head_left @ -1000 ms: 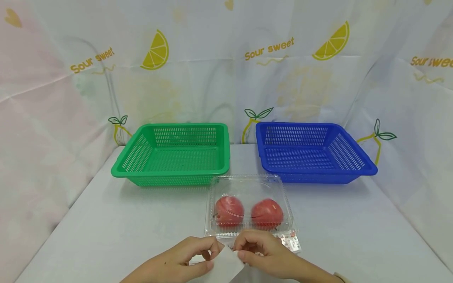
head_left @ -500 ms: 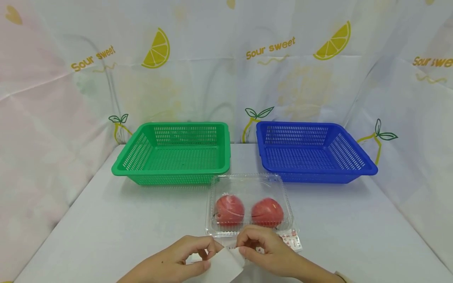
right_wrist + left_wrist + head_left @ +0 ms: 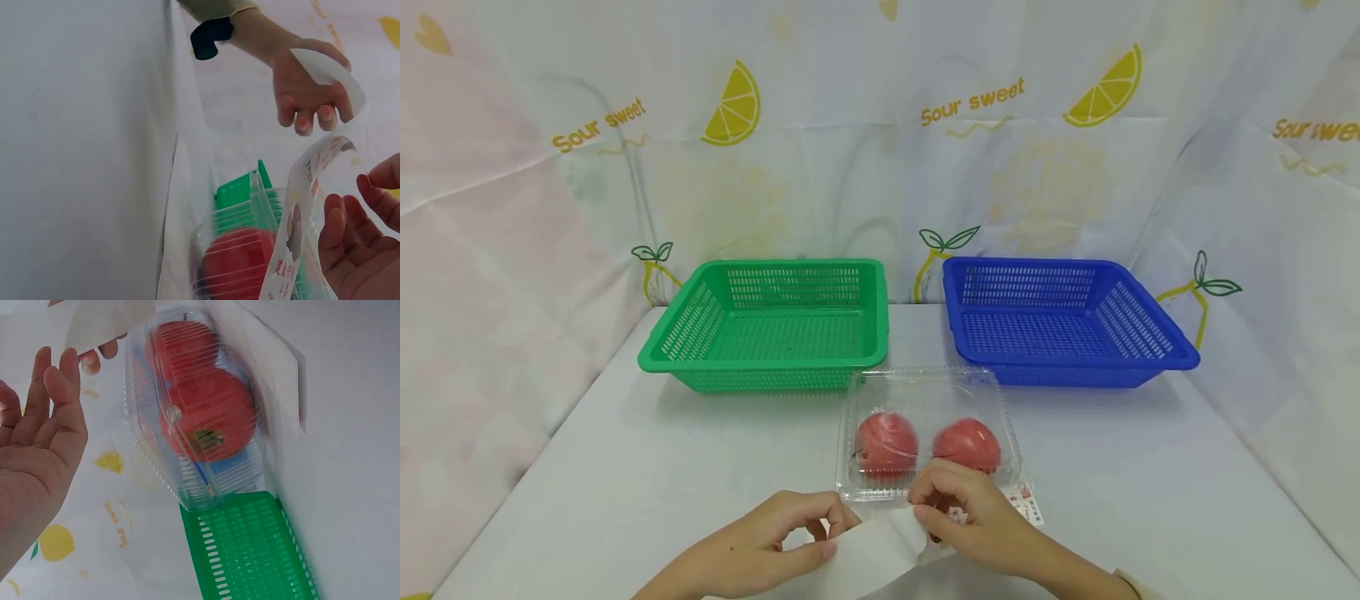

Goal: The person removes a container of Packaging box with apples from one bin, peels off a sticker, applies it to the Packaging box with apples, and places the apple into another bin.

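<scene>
My left hand pinches the left edge of a piece of white paper between thumb and fingers. On the right, my right hand pinches a label strip printed with red characters and pictures, which curls away from the white paper. A bit of that strip shows beyond my right hand in the head view. Just behind both hands stands a lidded clear plastic box. Inside are two round red fruits, one left and one right; my right fingers overlap the box's front edge in this view.
Behind the box, a green slotted basket stands at the left and a blue one at the right. A printed cloth hangs behind the white table. Another white sheet lies beside the box in the left wrist view.
Both hands have moved slightly away from the body and drawn a little apart. More of the label strip has lifted off the white paper. Box and baskets stay in place.
</scene>
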`<state>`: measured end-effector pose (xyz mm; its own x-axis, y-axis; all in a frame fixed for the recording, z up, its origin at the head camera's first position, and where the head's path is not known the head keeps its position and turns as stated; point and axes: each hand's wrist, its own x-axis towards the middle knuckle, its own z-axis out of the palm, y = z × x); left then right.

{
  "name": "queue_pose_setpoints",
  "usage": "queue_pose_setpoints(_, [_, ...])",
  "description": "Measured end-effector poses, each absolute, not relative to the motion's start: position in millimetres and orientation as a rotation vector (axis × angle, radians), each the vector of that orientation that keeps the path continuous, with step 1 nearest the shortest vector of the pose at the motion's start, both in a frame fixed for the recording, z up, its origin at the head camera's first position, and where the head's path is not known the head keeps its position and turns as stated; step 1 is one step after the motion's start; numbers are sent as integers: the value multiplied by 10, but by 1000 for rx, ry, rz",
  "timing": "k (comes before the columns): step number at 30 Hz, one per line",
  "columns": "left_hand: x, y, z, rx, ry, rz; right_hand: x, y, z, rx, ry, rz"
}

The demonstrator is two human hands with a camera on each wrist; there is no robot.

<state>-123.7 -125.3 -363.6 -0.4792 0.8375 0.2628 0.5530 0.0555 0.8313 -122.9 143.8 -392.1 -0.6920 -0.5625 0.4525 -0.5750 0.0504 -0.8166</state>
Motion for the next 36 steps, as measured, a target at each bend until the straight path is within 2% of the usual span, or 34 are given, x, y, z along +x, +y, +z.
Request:
queue_pose_setpoints(19, [-1263, -1335, -3698, 1310, 2130, 1413, -1329, 1696, -3851, 1129, -2215, 1657])
queue_pose_setpoints(28, [-1261, -1359, -3683, 1090, 2205, 1428, -1352, 1740, -3850, 1104, -2183, 1668])
queue_pose_setpoints(36, [-1263, -1403, -3695, 1008, 2249, 1405, -1350, 1786, -3829, 1072, -2184, 1665])
